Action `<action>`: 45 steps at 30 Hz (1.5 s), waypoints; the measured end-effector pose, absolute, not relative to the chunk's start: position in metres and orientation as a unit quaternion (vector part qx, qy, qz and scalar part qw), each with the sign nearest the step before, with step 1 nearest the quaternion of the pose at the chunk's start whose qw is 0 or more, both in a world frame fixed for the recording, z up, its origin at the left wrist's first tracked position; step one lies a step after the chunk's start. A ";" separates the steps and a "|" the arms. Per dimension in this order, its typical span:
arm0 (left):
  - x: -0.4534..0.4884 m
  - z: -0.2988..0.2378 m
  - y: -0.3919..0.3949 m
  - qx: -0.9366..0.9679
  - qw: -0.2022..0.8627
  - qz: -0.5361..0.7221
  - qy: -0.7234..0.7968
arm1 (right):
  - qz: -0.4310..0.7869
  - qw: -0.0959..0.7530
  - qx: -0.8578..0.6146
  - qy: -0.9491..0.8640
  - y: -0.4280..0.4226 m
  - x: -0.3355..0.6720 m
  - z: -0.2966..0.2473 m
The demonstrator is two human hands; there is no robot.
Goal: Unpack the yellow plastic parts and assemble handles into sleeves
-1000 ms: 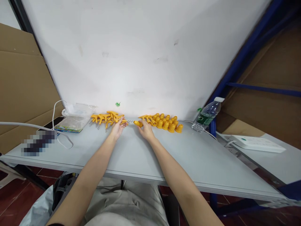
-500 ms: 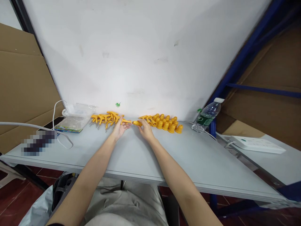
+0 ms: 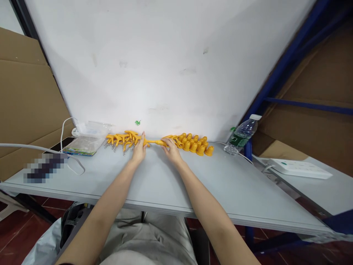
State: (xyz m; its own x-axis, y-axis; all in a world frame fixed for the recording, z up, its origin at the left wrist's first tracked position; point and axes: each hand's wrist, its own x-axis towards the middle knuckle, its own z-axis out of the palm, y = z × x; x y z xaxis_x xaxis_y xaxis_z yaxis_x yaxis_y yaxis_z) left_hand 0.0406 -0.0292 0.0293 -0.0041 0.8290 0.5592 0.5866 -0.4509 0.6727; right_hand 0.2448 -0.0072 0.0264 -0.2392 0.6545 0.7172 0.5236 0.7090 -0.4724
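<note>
My left hand (image 3: pixel 139 150) is closed around a yellow branched plastic piece (image 3: pixel 147 145), its thumb pointing up toward the wall. From that piece a thin ridged yellow rod (image 3: pixel 151 141) runs right and meets a yellow tapered plastic piece (image 3: pixel 159 142), which my right hand (image 3: pixel 171 149) grips between thumb and fingers. The two pieces look joined end to end in a line. Left of my left hand lies a pile of similar yellow branched pieces (image 3: pixel 118 138) with silvery spiral or chain-like metal parts. Beyond my right hand stand several yellow cup-shaped pieces (image 3: pixel 200 149).
A plastic bottle (image 3: pixel 241 136) leans at the table's back right. Clear plastic bags (image 3: pixel 85 141), a white cable (image 3: pixel 62 134) and a blurred-out dark object (image 3: pixel 45 167) lie on the left. A white power strip (image 3: pixel 300 168) sits on the lower right surface.
The gap between the two yellow pieces has closed, and the rod now meets the right-hand piece. My left hand has turned from palm-up with fingers extended to wrapped round its piece.
</note>
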 end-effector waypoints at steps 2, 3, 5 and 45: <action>0.041 0.030 -0.031 0.698 0.118 0.476 0.521 | 0.084 0.484 -0.367 -0.790 -0.008 0.246 0.028; 0.041 0.031 -0.032 0.700 0.112 0.468 0.528 | 0.096 0.481 -0.363 -0.792 -0.008 0.247 0.029; 0.041 0.032 -0.033 0.702 0.105 0.457 0.535 | 0.124 0.475 -0.355 -0.796 -0.007 0.248 0.030; 0.037 0.057 -0.045 0.742 0.111 0.424 0.508 | 0.419 0.482 -0.481 -0.600 -0.038 0.242 0.073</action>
State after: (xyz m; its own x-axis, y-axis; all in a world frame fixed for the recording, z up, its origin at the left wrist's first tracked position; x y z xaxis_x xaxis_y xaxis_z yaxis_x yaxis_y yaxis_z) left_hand 0.0368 -0.0454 0.0566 0.1244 0.8472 0.5164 0.6596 -0.4595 0.5948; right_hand 0.2422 -0.0376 0.0727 -0.0709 0.9819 0.1756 0.1736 0.1855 -0.9672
